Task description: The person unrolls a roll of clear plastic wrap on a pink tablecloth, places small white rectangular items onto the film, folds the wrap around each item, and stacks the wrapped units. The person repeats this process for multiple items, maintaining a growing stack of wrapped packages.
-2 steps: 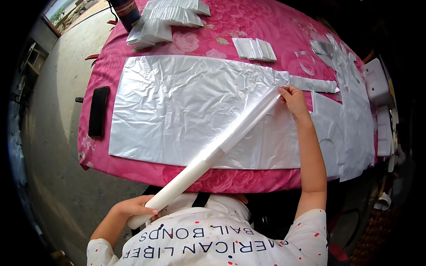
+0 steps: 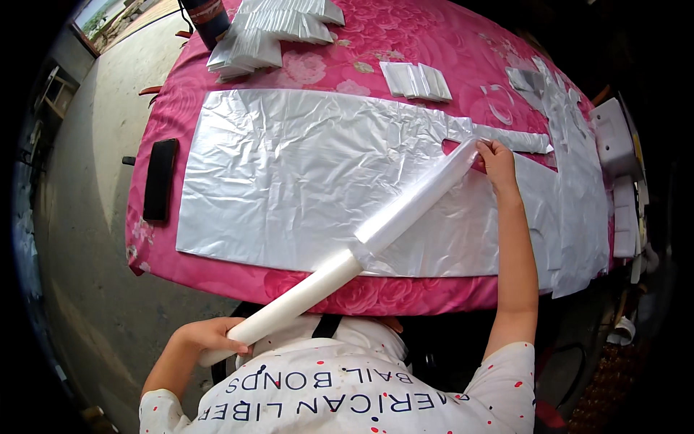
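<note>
My left hand (image 2: 217,335) is closed round the lower end of a long white tube (image 2: 296,295), held slantwise over the table's front edge. My right hand (image 2: 497,160) pinches the far end of a clear plastic sleeve (image 2: 416,202), which runs in line with the tube. Where the two meet, the sleeve's near end lies at the tube's upper end; whether they still overlap I cannot tell. Under both spreads a large wrinkled silvery plastic sheet (image 2: 289,166), flat on the table. A narrow strip of the same film (image 2: 513,139) extends past my right fingers.
The pink flowered tablecloth (image 2: 318,69) carries a black phone (image 2: 160,181) at left. Fanned stacks of folded clear packets (image 2: 278,32) lie at the back beside a dark canister (image 2: 207,22). A smaller packet pile (image 2: 416,81) sits mid-back. Loose film (image 2: 578,188) and white boxes (image 2: 614,137) line the right.
My right hand has moved a little to the right with the sleeve's end. My left hand has drawn slightly left and down with the tube, so tube and sleeve have pulled apart lengthwise.
</note>
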`<state>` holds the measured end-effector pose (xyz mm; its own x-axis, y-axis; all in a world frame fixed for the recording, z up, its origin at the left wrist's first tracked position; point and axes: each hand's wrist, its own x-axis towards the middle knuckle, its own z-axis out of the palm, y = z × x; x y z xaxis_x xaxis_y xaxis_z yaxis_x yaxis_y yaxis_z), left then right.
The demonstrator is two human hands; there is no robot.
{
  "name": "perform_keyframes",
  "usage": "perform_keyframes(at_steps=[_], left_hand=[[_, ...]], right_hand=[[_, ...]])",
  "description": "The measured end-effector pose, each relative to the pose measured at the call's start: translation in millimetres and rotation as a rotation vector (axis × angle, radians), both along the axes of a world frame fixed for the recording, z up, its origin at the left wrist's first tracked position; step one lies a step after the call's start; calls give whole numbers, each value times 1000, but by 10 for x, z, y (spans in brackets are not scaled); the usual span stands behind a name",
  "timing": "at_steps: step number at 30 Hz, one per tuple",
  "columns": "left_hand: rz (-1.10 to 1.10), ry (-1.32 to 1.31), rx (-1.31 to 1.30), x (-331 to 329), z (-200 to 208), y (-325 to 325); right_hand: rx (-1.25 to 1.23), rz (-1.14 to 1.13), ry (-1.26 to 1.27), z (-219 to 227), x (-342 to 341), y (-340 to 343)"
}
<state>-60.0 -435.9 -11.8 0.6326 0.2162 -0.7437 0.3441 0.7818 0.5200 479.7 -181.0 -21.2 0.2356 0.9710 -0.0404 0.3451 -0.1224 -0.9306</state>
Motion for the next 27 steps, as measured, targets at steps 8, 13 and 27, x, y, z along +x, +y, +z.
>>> perform_keyframes(at_steps=[8, 13, 27], left_hand=[[-434, 168, 774, 537, 520, 780], [-625, 508, 1421, 1236, 624, 1326], [-736, 43, 1840, 1529, -83, 980]], right_hand=[[49, 153, 33, 62, -493, 34], [12, 350, 82, 15, -993, 114], [-20, 234, -17, 384, -1402, -7]])
